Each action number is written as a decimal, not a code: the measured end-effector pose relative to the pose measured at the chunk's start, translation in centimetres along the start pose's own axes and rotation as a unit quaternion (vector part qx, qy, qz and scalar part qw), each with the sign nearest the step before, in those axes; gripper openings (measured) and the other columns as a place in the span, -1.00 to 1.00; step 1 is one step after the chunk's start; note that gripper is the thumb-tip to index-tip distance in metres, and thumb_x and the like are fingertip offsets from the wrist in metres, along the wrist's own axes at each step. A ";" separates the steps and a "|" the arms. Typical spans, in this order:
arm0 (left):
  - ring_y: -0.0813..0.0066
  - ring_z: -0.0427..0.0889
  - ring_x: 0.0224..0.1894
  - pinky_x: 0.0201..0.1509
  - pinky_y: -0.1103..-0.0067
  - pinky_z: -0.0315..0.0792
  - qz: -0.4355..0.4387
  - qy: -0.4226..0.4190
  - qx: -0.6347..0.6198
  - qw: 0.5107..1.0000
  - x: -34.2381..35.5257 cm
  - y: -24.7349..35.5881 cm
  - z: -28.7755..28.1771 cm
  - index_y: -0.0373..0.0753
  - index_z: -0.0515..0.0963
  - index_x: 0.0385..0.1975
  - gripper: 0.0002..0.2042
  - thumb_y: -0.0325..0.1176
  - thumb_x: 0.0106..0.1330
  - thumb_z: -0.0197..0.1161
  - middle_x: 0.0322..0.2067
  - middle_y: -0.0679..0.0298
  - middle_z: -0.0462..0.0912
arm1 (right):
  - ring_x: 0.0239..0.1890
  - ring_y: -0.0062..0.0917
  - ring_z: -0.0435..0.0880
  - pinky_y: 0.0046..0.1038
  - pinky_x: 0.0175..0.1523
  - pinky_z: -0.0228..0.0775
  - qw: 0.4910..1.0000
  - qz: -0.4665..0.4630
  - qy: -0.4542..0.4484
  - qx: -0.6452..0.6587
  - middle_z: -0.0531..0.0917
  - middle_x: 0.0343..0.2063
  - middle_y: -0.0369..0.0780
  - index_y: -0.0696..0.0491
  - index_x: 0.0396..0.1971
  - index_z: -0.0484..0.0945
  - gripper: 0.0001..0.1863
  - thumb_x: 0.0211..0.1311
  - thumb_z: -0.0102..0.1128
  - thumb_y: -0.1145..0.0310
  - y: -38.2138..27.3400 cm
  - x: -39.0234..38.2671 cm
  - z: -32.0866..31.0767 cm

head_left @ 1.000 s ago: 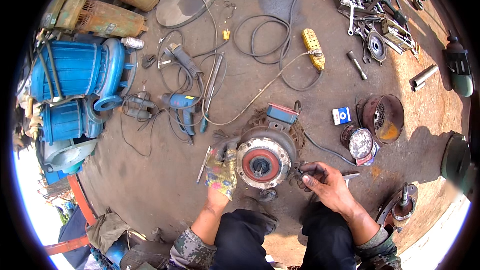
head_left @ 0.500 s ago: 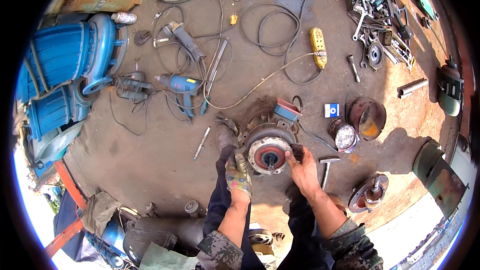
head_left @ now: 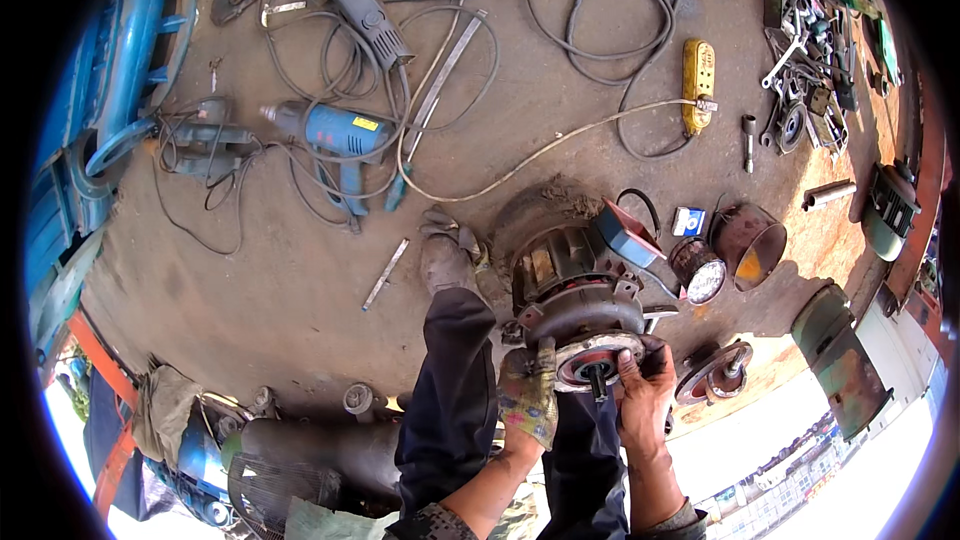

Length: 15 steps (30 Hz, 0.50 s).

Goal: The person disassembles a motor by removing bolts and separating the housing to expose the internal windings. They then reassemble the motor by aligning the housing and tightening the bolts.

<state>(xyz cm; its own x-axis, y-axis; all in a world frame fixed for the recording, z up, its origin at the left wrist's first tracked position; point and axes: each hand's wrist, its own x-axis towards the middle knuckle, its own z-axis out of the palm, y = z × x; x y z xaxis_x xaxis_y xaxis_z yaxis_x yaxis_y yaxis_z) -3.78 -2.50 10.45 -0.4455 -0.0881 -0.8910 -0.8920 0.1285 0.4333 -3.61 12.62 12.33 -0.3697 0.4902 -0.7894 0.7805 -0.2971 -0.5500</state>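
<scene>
My left hand [head_left: 527, 400], in a dirty patterned glove, grips the left side of a pale-rimmed round flange [head_left: 582, 350] with a red ring and a dark central shaft [head_left: 598, 383]. My bare right hand [head_left: 645, 395] is closed on its right side, thumb on the rim. The flange is at the front of a dark, grimy motor [head_left: 565, 275] with a blue junction box [head_left: 630, 235]; whether it is attached I cannot tell. My left boot [head_left: 445, 262] stands beside the motor.
An angle grinder [head_left: 365, 15], blue drill [head_left: 342, 135], cables and yellow power strip [head_left: 698, 80] lie ahead. Tools [head_left: 800, 50] are piled at upper right. Cans [head_left: 697, 270], a rusty drum [head_left: 750, 240] and a flanged part [head_left: 710, 385] are at right. Blue pumps [head_left: 120, 50] line the left.
Both hands have come onto the sides of the flange, which now sits lower in view and more tilted, with more of the motor body showing. The camera view has shifted, bringing the floor tools higher.
</scene>
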 end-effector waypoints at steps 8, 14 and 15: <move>0.00 0.56 -0.19 -0.09 0.23 0.46 0.174 -0.007 0.193 0.966 -3.3 0.2 -1.3 -0.21 0.49 0.37 -0.34 -0.65 0.16 0.14 -0.21 0.02 0.58 | 0.03 -0.50 0.61 -0.41 0.21 0.45 1.000 -0.005 -0.009 -0.010 0.64 0.01 -0.21 0.12 0.09 0.49 -0.59 0.34 0.45 0.42 -1.0 -2.0 -2.0; 0.22 0.58 -0.28 -0.11 0.40 0.47 -0.084 0.039 -0.023 0.995 -4.3 -0.3 -0.5 -0.22 0.54 0.21 -0.64 -0.46 0.43 0.20 -0.26 0.08 0.63 | 0.12 -0.46 0.54 -0.34 0.28 0.40 0.998 -0.040 -0.031 -0.033 0.55 0.05 -0.23 0.12 0.12 0.45 -0.41 0.21 0.60 0.29 -1.8 -3.4 -2.3; 0.22 0.58 -0.28 -0.11 0.40 0.47 -0.079 0.034 -0.010 0.996 -3.9 -0.5 -0.9 -0.22 0.54 0.21 -0.65 -0.45 0.43 0.20 -0.26 0.08 0.63 | 0.14 -0.44 0.53 -0.32 0.29 0.40 0.998 -0.034 -0.030 -0.031 0.53 0.07 -0.22 0.12 0.14 0.44 -0.37 0.18 0.62 0.27 -2.6 -3.6 -1.5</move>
<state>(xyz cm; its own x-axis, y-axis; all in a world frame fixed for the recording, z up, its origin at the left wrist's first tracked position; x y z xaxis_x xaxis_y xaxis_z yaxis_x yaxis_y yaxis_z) -1.70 -3.06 13.79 -0.3022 -0.1719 -0.9376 -0.9527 0.0878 0.2909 -3.55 12.84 17.03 -0.4511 0.4567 -0.7668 0.7812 -0.2133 -0.5867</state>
